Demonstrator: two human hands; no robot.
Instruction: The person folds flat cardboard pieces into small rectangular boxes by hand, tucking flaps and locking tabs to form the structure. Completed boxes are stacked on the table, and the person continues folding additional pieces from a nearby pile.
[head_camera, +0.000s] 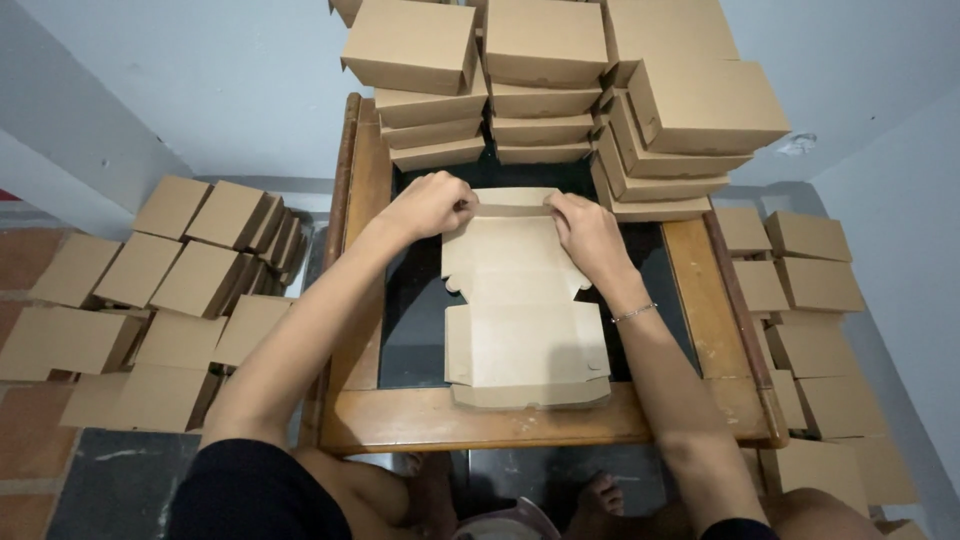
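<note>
Cardboard box blank (522, 300), flat and unfolded, lies mid-frame on a dark-topped wooden table (440, 418), near edge overhanging the table's front rail. Left hand (432, 204) and right hand (587, 230) both curl their fingers over the blank's far flap, pinching it at either end. Stacks of finished brown boxes (545, 90) crowd the table's top edge. More folded boxes (165, 290) cover the floor at left, others (815, 300) at right.

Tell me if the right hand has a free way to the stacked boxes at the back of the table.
Probably yes: the right hand rests on the flat cardboard blank, and the folded boxes stand just beyond it with nothing between.
</note>
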